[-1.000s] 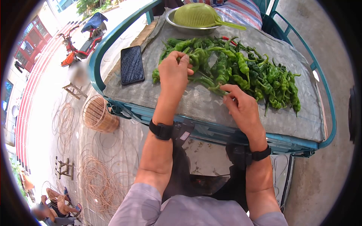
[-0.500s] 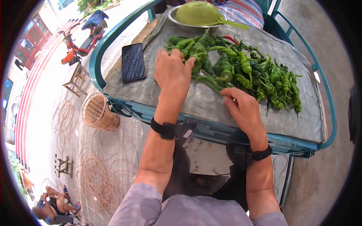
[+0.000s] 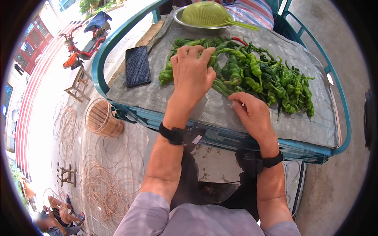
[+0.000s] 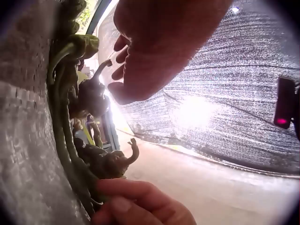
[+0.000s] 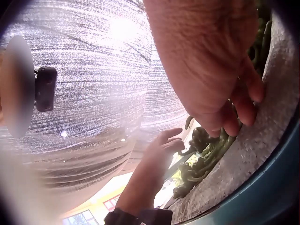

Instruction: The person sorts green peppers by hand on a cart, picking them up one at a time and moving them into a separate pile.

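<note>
Green peppers (image 3: 256, 72) lie in a long heap on the grey woven sheet. In the head view my left hand (image 3: 193, 74) hovers over the left part of the heap, its fingers spread and bent downward. The left wrist view shows a gap between that hand (image 4: 159, 51) and the nearest curled pepper stem. My right hand (image 3: 254, 114) rests low at the front edge of the heap. Its thumb and forefinger pinch the near ends of long thin green peppers (image 3: 221, 87), seen also from the side in the left wrist view (image 4: 70, 154).
A black phone (image 3: 138, 67) lies left of the heap. Behind stands a metal bowl (image 3: 185, 26) with a green plastic strainer (image 3: 204, 15) on it. A teal cart rail (image 3: 101, 70) surrounds the sheet (image 3: 130, 96). A wicker basket (image 3: 103, 118) stands on the ground, and a person sits farther off.
My left hand first dips left among the peppers, then shifts right with its fingers spread over them. The right hand stays almost in place.
</note>
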The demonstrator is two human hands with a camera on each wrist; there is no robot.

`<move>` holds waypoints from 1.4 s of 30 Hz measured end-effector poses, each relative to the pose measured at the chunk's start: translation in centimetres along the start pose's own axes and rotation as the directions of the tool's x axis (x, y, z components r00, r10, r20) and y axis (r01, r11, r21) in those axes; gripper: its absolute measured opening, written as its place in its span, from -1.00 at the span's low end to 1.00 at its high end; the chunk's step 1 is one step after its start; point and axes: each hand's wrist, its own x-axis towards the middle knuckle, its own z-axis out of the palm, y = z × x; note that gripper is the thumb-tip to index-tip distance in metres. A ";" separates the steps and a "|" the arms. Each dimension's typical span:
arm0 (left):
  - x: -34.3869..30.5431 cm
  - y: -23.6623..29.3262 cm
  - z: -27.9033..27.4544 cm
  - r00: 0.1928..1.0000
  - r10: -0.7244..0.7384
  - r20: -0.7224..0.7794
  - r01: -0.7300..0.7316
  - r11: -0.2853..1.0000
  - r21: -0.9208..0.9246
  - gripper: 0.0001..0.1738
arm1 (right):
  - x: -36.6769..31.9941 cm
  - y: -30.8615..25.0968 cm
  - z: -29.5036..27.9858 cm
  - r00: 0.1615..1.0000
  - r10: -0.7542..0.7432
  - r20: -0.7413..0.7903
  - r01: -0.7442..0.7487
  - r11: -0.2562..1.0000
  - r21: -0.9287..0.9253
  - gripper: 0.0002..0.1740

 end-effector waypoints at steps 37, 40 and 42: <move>1.6 3.2 -0.8 0.986 -0.138 0.095 0.164 0.918 -0.362 -0.73 | 0.0 0.9 0.0 0.939 0.008 -0.345 0.013 0.998 0.059 -0.76; 0.7 5.0 -1.1 0.979 0.021 0.204 0.053 0.936 -0.349 -0.68 | 0.5 0.2 -1.0 0.842 0.101 -0.530 -0.129 0.991 -0.016 -0.70; 0.0 5.8 -0.5 0.954 0.112 0.279 -0.030 0.958 -0.284 -0.62 | 0.8 1.2 -1.2 0.832 0.147 -0.534 -0.197 0.980 -0.038 -0.69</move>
